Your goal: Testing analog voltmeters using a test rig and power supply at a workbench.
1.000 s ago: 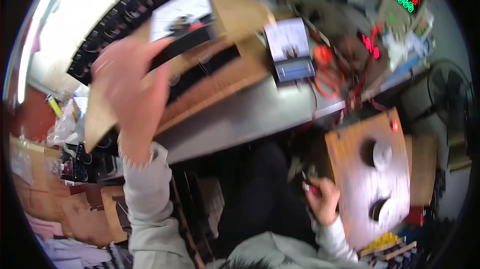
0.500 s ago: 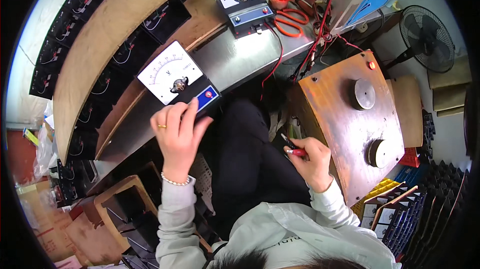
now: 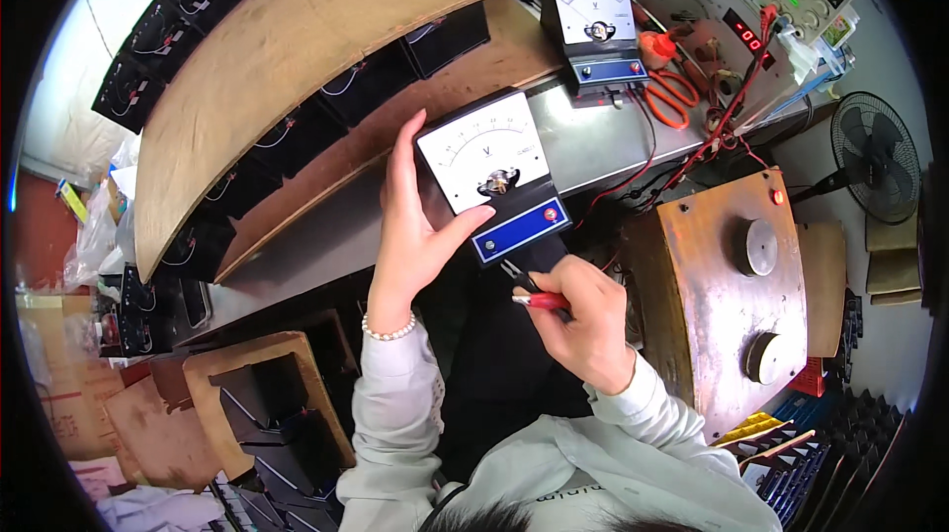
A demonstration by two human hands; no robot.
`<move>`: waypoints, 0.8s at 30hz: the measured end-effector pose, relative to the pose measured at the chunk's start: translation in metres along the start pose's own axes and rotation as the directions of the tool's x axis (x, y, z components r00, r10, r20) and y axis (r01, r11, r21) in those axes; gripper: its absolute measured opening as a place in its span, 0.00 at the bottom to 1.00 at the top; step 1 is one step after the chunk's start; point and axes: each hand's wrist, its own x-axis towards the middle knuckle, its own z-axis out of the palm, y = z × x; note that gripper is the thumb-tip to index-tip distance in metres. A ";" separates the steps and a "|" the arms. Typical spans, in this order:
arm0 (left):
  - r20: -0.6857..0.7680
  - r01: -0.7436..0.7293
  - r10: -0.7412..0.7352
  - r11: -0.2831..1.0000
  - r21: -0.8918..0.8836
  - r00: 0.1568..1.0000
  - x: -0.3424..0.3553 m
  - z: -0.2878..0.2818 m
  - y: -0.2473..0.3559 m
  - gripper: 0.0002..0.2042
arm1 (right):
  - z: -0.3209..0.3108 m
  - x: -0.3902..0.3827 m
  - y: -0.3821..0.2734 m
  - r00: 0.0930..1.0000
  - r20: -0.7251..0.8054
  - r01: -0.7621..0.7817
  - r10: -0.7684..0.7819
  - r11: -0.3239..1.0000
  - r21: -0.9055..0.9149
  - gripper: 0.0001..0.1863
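A voltmeter (image 3: 489,151) with a white dial, black case and blue terminal strip is tilted toward me. My left hand (image 3: 410,225) grips its left side, fingers along the edge and thumb at the blue strip's corner. Just below that strip, my right hand (image 3: 583,319) is closed around two slim tools. One is a black tool (image 3: 529,281) with two thin metal prongs pointing at the meter; the other has a red handle (image 3: 544,301) and a metal tip. The prongs' contact with the meter cannot be made out.
A second voltmeter (image 3: 595,18) stands on the metal bench, beside orange-handled scissors (image 3: 672,102) and red wires. Curved wooden boards (image 3: 326,67) hold black meter cases at left. A rusty metal box (image 3: 727,285) with two round knobs stands right, a fan (image 3: 872,151) behind it.
My view has shifted. My left hand has gone from the meter's lower front to its left side, and the meter is turned more upright. My right hand has risen to the meter's lower edge.
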 end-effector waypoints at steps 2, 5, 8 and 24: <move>-0.023 -0.013 0.013 1.000 -0.004 1.000 0.000 -0.002 -0.001 0.50 | 0.008 0.009 -0.004 0.999 0.044 -0.006 0.012 0.991 -0.132 0.12; -0.022 -0.033 0.034 0.998 0.059 0.999 0.001 -0.006 -0.003 0.50 | 0.018 0.010 -0.006 0.997 0.036 -0.064 0.069 0.990 -0.125 0.11; 0.022 -0.067 0.065 0.991 0.113 0.998 0.003 -0.009 -0.005 0.51 | 0.019 0.006 -0.002 1.000 0.001 -0.003 0.003 0.992 -0.125 0.13; 0.076 -0.025 0.006 0.970 0.241 0.997 0.000 -0.009 -0.002 0.55 | 0.014 0.021 -0.011 0.993 0.112 -0.010 0.034 0.979 -0.202 0.13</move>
